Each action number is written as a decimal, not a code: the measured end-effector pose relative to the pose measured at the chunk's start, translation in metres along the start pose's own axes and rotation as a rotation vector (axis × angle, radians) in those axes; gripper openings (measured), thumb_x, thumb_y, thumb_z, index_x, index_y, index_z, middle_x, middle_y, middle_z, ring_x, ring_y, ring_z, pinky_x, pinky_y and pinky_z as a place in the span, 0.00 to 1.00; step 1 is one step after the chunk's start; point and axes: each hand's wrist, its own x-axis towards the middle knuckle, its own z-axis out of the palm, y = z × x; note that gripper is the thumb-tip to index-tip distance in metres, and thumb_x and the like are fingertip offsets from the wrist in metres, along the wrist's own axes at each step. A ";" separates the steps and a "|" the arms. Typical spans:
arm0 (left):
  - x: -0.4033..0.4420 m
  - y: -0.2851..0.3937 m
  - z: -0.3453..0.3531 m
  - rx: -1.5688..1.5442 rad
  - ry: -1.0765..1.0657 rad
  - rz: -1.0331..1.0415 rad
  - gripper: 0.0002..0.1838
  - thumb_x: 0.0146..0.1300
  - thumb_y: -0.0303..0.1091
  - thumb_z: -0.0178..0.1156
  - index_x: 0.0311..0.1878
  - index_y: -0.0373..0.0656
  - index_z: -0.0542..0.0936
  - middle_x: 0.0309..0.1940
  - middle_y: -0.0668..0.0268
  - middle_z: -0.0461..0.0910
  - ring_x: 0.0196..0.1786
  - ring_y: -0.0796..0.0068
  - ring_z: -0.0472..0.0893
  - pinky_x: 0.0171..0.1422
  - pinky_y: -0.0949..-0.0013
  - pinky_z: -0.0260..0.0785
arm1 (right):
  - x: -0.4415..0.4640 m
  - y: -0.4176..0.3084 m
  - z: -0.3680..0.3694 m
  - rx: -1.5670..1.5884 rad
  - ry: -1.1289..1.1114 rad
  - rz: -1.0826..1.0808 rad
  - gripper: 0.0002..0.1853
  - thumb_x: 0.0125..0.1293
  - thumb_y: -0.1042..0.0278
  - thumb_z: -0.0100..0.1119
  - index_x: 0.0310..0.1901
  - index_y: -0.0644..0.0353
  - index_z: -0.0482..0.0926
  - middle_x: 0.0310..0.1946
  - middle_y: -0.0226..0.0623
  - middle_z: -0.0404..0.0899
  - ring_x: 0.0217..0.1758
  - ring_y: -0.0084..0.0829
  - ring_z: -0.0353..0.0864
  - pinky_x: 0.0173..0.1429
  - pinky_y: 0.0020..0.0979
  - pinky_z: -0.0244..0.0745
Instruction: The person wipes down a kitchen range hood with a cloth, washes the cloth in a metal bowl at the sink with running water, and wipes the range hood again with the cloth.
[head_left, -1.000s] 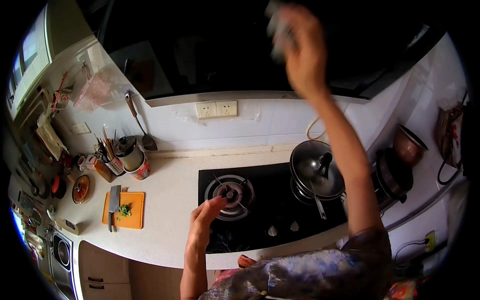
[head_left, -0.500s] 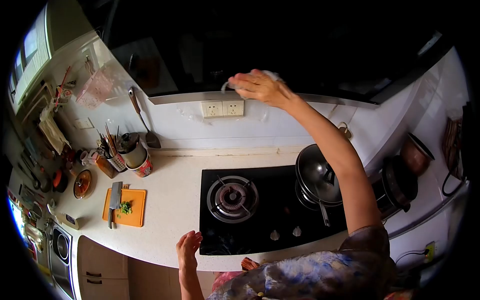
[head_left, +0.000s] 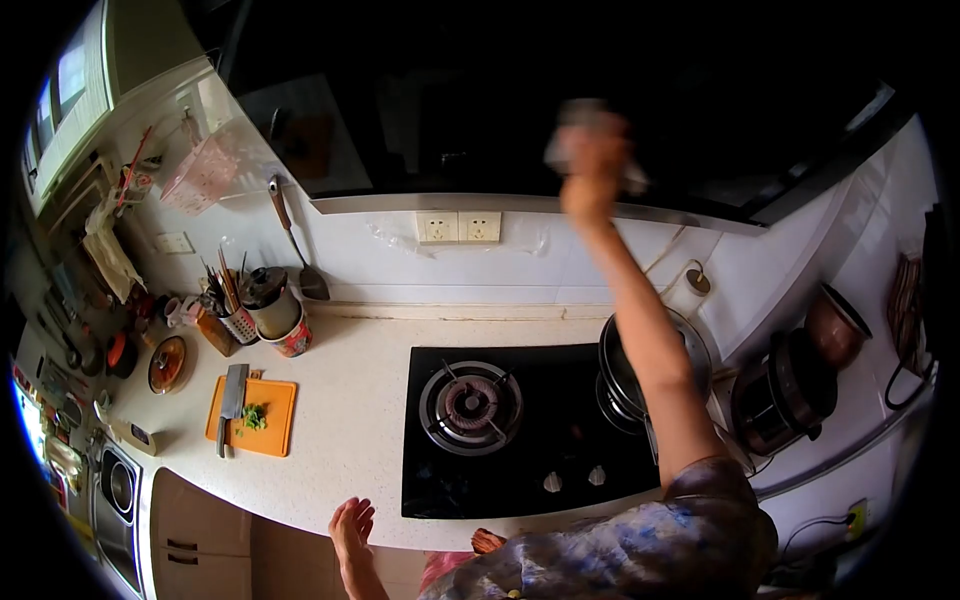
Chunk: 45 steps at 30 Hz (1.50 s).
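Note:
My right hand [head_left: 592, 175] is raised against the black glossy range hood [head_left: 450, 110], its fingers smeared by motion. Pressed under it is a pale, thin wiping cloth [head_left: 562, 148], whose edges show around the fingers; whether it is fabric or paper I cannot tell. Low at the counter's front edge, my left hand [head_left: 352, 524] hangs with loosely bent fingers, apart and holding nothing. Below my right arm lies the black gas cooktop [head_left: 530, 480], with a lidded pan [head_left: 622, 365] on its right burner, partly hidden by the forearm.
On the left of the counter, a cleaver [head_left: 233, 395] and chopped greens [head_left: 254, 415] lie on an orange cutting board [head_left: 280, 420]. A lidded pot [head_left: 272, 300] and a utensil holder [head_left: 238, 325] stand behind. A spatula [head_left: 297, 240] hangs on the wall; a dark appliance [head_left: 780, 395] stands right.
My right hand has swept with the cloth to the right and up across the hood. My left hand has dropped slightly and shifted left. The view has moved a little.

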 end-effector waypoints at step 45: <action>-0.010 -0.028 -0.058 0.013 0.067 -0.104 0.13 0.59 0.37 0.55 0.44 0.41 0.74 0.34 0.62 0.81 0.37 0.70 0.79 0.41 0.68 0.64 | -0.010 0.003 -0.029 -0.112 0.055 0.462 0.29 0.58 0.84 0.46 0.63 0.57 0.61 0.63 0.47 0.56 0.62 0.43 0.62 0.64 0.37 0.59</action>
